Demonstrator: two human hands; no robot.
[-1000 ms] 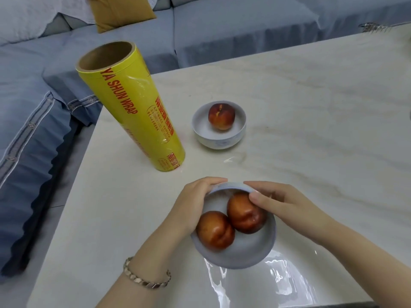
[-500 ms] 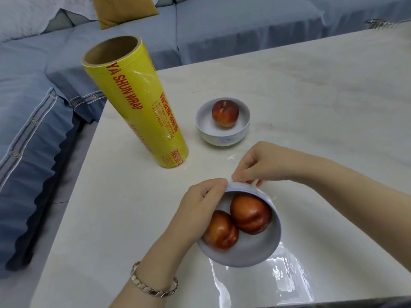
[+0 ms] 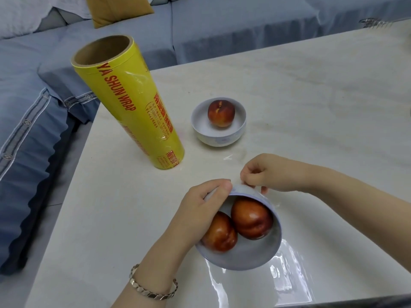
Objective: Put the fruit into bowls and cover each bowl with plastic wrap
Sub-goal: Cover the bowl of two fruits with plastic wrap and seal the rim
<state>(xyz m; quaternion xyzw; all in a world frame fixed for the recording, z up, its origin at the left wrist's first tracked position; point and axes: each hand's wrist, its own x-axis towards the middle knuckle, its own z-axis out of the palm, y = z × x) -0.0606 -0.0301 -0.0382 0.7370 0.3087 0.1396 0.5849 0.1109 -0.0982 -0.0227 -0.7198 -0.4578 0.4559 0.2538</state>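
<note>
near edge of the table (image 3: pixel 311 96): a sheet of plastic film (image 3: pixel 293 276) lies flat and glossy on the marble, spreading toward the viewer and to the right from under the near bowl (image 3: pixel 244 256). the bowl sits on this sheet, tipped so that its mouth faces the viewer. two fruit (image 3: pixel 252 216) rest inside it, touching each other.

left hand (image 3: pixel 200 205), bracelet (image 3: pixel 153 290) at the wrist: curled round the bowl's left wall, thumb tip on the far rim, holding the bowl at its tilt.

right hand (image 3: pixel 266 172): just beyond the far rim, fingers curled in, thumb and forefinger tips pressed together right above the rim. they appear to pinch the film's far edge, though the film is too clear there to trace.

key relation: the loose film lies on the near and right sides of the bowl, while both hands work at the far rim. the bowl's open mouth faces away from the right hand's pinch, so any film drawn over it must travel from far rim to near rim, toward the viewer. the right hand is the nearer to that edge; the left serves as anchor.

middle distance: a second bowl (image 3: pixel 219 138) holds one fruit (image 3: pixel 221 114), upright, with no cover discernible. left of it stands the yellow roll of wrap (image 3: pixel 131 112) on end, well apart from both hands.

far: a blue sofa (image 3: pixel 222 25).
</note>
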